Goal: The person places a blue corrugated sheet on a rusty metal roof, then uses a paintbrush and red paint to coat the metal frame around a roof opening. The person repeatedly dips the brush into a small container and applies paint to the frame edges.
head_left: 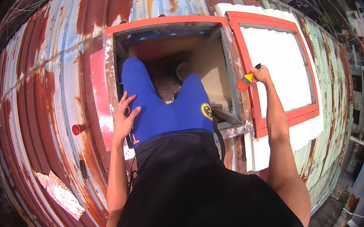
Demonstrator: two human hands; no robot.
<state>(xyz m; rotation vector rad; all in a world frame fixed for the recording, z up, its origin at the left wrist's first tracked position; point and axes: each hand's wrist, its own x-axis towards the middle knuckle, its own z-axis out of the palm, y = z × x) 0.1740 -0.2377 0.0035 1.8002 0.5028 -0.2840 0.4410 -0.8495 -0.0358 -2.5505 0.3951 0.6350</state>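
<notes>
- 1 paintbrush (pixel 246 81): black handle, yellow ferrule, red-wet bristles, touching the red frame (pixel 254 106).
- Right hand (pixel 262 73) clenched around its handle.
- Left hand (pixel 125 118) released, flat beside the frame's opening.

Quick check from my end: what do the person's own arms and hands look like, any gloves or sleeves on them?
Both forearms are bare, with no sleeves reaching them. The left hand and the right hand wear no gloves, and no watch or wristband shows. The person wears a dark sleeveless top and blue shorts.
</notes>
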